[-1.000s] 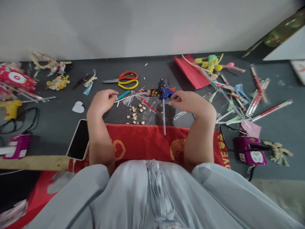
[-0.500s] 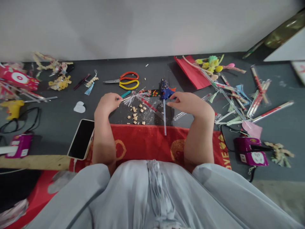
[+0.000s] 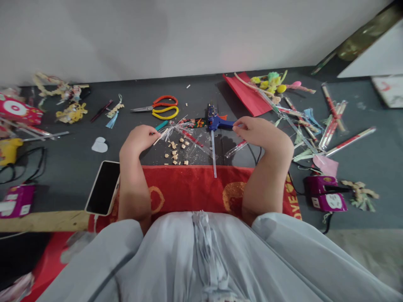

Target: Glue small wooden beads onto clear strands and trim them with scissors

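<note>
My left hand is closed in a pinch around a thin pale stick. Just beyond its fingertips lie a teal rod and a bunch of white strands; whether the hand also touches these is unclear. My right hand pinches the handle end of a blue hot glue gun, from which a long clear glue stick extends toward me. Small beige wooden bits are scattered between the hands. Past them, scissors with red and yellow handles lie partly open.
A phone on a cable lies left of my left forearm. Purple power blocks with cords sit at both sides. Red paper, wrapped sticks and tassels crowd the right. A red cloth covers the near edge.
My right hand has shifted right to the end of the glue gun's handle, leaving more handle visible. The pale stick in my left hand now points more toward me. The view has shifted slightly.
</note>
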A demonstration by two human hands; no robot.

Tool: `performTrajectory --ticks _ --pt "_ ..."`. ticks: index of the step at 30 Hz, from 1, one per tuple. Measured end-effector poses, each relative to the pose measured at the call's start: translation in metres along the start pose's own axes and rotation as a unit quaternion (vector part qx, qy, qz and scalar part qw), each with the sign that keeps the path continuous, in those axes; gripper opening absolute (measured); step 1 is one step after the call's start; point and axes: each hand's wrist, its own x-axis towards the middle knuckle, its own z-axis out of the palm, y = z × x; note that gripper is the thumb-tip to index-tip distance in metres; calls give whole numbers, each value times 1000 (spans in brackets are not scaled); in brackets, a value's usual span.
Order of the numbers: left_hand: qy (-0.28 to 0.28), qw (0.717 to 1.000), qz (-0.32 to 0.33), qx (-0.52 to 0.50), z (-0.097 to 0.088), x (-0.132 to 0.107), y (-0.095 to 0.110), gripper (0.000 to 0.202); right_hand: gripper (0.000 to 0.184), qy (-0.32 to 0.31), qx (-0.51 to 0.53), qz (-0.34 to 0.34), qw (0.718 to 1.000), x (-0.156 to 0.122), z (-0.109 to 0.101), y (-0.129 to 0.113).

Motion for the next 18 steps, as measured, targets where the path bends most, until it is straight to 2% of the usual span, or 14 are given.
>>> performTrajectory --ticks 6,10,15,18 --pt "12 1000 6 5 -4 -3 7 39 37 7 62 55 997 -9 -12 17" --pt "9 1000 4 -1 -7 -5 12 41 42 35 89 108 989 -20 -19 34" --pt "-15 1000 5 5 -12 -8 19 45 44 68 71 150 984 -28 -21 54" --pt "-25 1000 4 14 -15 -10 23 47 33 70 11 157 985 -23 -18 61"
